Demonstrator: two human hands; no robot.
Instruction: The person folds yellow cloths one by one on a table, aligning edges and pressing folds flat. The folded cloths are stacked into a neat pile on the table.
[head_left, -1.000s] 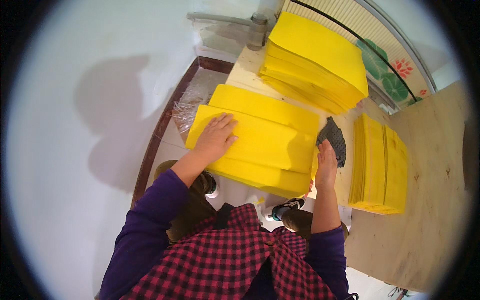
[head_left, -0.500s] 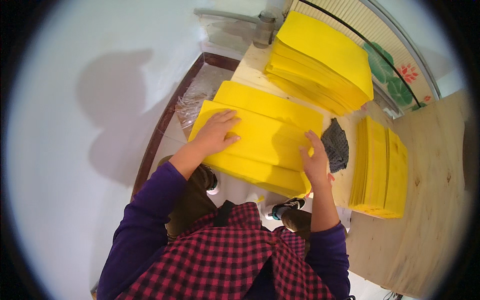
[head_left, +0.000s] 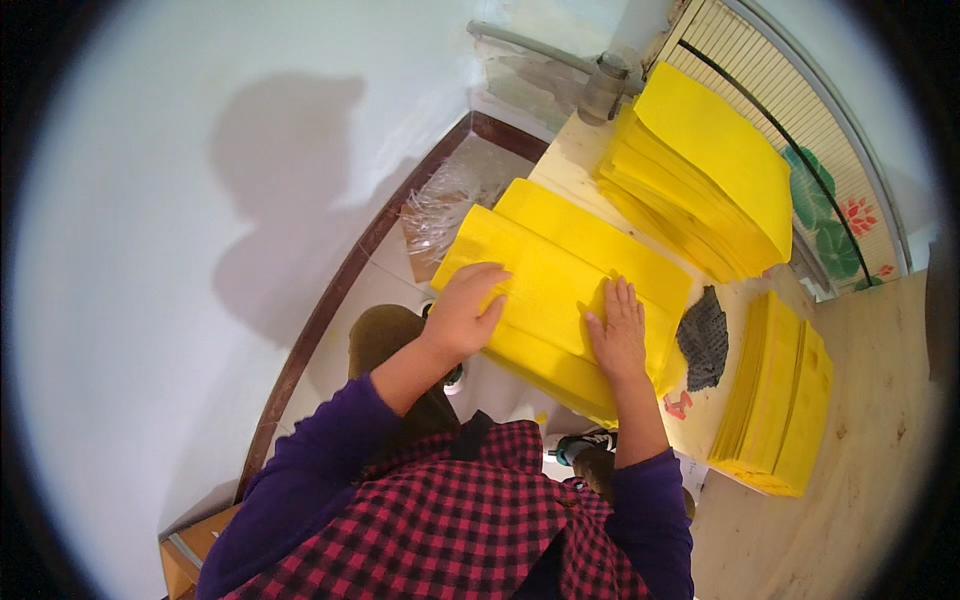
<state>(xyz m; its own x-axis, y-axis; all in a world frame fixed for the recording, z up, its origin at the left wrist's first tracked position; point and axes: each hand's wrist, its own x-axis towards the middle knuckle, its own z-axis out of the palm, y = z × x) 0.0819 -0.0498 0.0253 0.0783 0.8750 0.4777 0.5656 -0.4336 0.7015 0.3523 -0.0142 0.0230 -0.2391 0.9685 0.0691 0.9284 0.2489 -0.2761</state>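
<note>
Head view, looking down over the person's shoulders. Both hands lie flat on the nearest stack of yellow sheets (head_left: 560, 290), which sits at the near-left edge of the pale wooden table (head_left: 880, 470) and hangs a bit over that edge. Left hand (head_left: 465, 310) rests palm down on the stack's left part, fingers bent w/ the tips on the top sheet, not clamped round anything. Right hand (head_left: 618, 335) is spread open, fingers pointing far, pressed flat on the stack's right part. The two hands are apart, w/ a strip of yellow between them.

Just right of the right hand, a dark grey mesh cloth (head_left: 704, 335) lies on the table, touching or nearly touching the stack's right edge; can't tell which. A small red mark or scrap (head_left: 676, 405) sits near it on the table, too small to tell what it is.

Far side: a taller pile of yellow sheets (head_left: 710, 175), tilted, top sheet sloping. Right side: a third, thinner yellow stack (head_left: 780, 400), well apart from the hands.

Left of the table, on the floor by the dark baseboard (head_left: 330, 300), a bundle of clear plastic strips (head_left: 440, 205). White wall (head_left: 150, 250) takes up the left. Far corner: a grey pipe fitting (head_left: 605, 85).

Sleeves purple, checked red-black garment over them.
</note>
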